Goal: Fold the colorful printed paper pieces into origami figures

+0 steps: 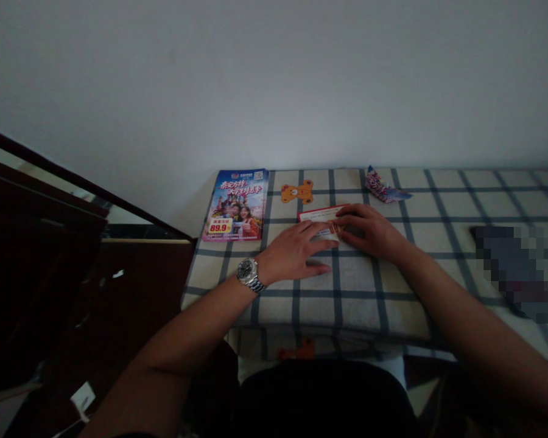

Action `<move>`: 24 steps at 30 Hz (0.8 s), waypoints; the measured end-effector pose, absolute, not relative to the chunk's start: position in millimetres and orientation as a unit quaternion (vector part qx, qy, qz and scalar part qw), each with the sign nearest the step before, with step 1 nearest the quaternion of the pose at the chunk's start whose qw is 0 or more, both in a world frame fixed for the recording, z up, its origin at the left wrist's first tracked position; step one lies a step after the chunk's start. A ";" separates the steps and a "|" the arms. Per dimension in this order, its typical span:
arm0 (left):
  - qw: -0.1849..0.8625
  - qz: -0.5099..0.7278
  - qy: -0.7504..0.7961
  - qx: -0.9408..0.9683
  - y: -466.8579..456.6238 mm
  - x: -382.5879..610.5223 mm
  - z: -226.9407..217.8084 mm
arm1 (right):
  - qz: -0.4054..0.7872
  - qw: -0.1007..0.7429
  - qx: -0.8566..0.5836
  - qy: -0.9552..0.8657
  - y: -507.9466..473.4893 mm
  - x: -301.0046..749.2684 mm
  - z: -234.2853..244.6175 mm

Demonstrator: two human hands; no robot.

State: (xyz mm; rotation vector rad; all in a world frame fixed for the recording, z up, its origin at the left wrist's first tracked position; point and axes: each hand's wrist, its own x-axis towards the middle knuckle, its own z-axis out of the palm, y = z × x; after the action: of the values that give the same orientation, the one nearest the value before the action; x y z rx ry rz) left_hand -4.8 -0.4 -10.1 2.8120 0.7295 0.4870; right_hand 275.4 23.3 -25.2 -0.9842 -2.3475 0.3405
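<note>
A folded paper leaflet [320, 215] with a red edge and a white printed face lies flat on the checked cloth. My left hand [296, 250], with a steel watch on its wrist, rests over the leaflet's lower left part, fingers stretched out and apart. On the leaflet's right side lies my right hand [365, 230], its fingers extended and slightly bent. Both hands cover much of the paper. Left of them sits a stack of colourful flyers [235, 207]. Beyond my right hand stands a folded paper shape [384, 186] with a many-coloured print.
A checked tablecloth [360, 298] with a bear print [298, 192] covers the table, which meets a plain wall [274, 85]. At the right lies a dark, pixelated flat object [520, 271]. Dark furniture [27, 261] stands to the left, past the table's edge.
</note>
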 end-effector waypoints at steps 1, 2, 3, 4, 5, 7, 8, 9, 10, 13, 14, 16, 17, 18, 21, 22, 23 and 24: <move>0.097 0.166 0.247 0.950 -0.4 -4.8 -9.7 | 0.128 0.281 -0.368 -0.877 23.7 275.6 -25.6; 0.098 0.166 0.247 0.950 -0.5 -4.7 -9.3 | 0.128 0.280 -0.369 -0.877 24.1 275.7 -26.1; 0.098 0.168 0.247 0.949 -0.7 -4.6 -8.8 | 0.125 0.280 -0.370 -0.877 24.4 275.7 -26.5; 0.098 0.168 0.248 0.949 -0.9 -4.5 -8.4 | 0.121 0.280 -0.371 -0.877 24.7 275.7 -26.9; 0.099 0.167 0.250 0.949 -1.2 -4.5 -8.2 | 0.117 0.280 -0.371 -0.878 24.8 275.6 -27.1; 0.097 0.164 0.252 0.949 -1.5 -4.4 -8.2 | 0.116 0.283 -0.368 -0.878 24.7 275.5 -27.3; 0.096 0.164 0.253 0.949 -1.6 -4.4 -8.5 | 0.117 0.283 -0.367 -0.878 24.5 275.6 -27.2; 0.095 0.164 0.253 0.949 -1.5 -4.4 -8.9 | 0.120 0.283 -0.365 -0.879 24.3 275.7 -27.2; 0.094 0.165 0.252 0.949 -1.4 -4.4 -9.4 | 0.123 0.282 -0.365 -0.879 24.1 275.8 -27.3; 0.092 0.168 0.249 0.949 -0.9 -4.5 -10.9 | 0.122 0.281 -0.367 -0.878 24.6 276.3 -28.3; 0.090 0.168 0.249 0.950 -0.7 -4.5 -11.2 | 0.118 0.283 -0.368 -0.878 25.1 276.6 -28.8; 0.088 0.165 0.251 0.950 -0.7 -4.6 -11.1 | 0.113 0.285 -0.368 -0.878 26.5 277.3 -29.5; 0.087 0.162 0.252 0.950 -0.8 -4.6 -10.8 | 0.114 0.284 -0.366 -0.879 27.2 277.7 -29.6; 0.087 0.160 0.253 0.950 -1.0 -4.6 -10.3 | 0.116 0.283 -0.362 -0.881 27.8 278.1 -29.5; 0.087 0.156 0.254 0.951 -1.7 -4.4 -8.8 | 0.123 0.282 -0.351 -0.884 29.0 278.5 -28.6; 0.087 0.156 0.254 0.951 -1.9 -4.3 -8.4 | 0.122 0.284 -0.349 -0.885 29.1 278.3 -28.5; 0.086 0.155 0.254 0.951 -2.1 -4.1 -8.1 | 0.120 0.287 -0.350 -0.884 29.1 278.1 -28.6; 0.086 0.155 0.255 0.951 -2.2 -4.0 -7.8 | 0.118 0.290 -0.352 -0.882 29.0 277.9 -28.8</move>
State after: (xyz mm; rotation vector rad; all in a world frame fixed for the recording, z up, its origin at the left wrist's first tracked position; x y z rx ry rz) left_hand -4.0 -2.2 -7.8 2.8338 0.7605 0.4606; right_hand 277.9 29.0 -28.8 -0.9382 -2.3542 0.3143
